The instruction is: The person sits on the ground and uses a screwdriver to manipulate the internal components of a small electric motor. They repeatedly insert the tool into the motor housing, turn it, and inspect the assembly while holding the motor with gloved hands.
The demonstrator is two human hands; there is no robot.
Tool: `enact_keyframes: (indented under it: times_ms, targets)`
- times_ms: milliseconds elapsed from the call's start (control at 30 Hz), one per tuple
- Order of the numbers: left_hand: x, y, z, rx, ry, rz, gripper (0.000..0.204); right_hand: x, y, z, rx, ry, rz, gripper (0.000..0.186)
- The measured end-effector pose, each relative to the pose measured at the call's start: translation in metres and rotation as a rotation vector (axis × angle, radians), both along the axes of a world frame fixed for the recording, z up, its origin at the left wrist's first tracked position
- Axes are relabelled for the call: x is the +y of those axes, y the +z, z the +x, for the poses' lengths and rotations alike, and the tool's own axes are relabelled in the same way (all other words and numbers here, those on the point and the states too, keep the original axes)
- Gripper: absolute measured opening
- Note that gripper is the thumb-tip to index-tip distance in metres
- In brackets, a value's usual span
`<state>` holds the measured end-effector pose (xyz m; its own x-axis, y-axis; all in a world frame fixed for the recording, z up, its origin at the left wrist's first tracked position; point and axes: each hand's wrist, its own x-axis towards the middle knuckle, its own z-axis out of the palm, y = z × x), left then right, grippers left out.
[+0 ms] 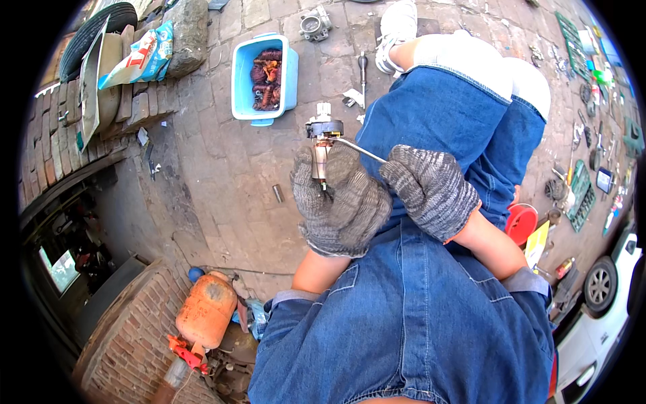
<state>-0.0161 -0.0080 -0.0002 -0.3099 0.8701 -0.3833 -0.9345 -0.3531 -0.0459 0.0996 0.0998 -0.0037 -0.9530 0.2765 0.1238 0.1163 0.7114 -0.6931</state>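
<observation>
My left hand, in a grey knit glove, is closed around a small motor-like part. It has a coppery metal cylinder, a black collar and a pale toothed top, and its thin pin end points toward me. My right hand, gloved the same way, grips a thin metal rod tool. The rod's bent tip reaches the part just below the black collar; whether it touches is hard to tell. The tool's other end is hidden in the glove. Both hands are held in front of my lap.
A light blue tub holds dark reddish coil-like pieces. Beyond it lies a metal throttle-body-like part, with a screwdriver farther right. A small metal cylinder rests on the brick paving. Tool cases lie at right; an orange tank stands lower left.
</observation>
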Motion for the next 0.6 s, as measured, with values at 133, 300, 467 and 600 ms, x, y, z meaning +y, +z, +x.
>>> enact_keyframes:
  times_ms: [133, 300, 467, 600]
  targets:
    - [0.000, 0.004, -0.002, -0.022, -0.015, 0.044, 0.040, 0.000, 0.002, 0.000, 0.050, -0.012, -0.014, 0.020]
    - [-0.007, -0.005, -0.002, -0.061, -0.013, -0.048, 0.039, 0.000, 0.002, -0.002, 0.021, -0.018, -0.060, 0.018]
    - [-0.012, -0.014, -0.001, -0.095, -0.027, -0.106, 0.038, -0.002, 0.006, -0.005, -0.001, -0.055, -0.072, 0.019]
    - [-0.020, -0.023, -0.001, -0.127, -0.042, -0.171, 0.037, -0.001, 0.010, -0.005, -0.080, -0.058, -0.113, 0.021]
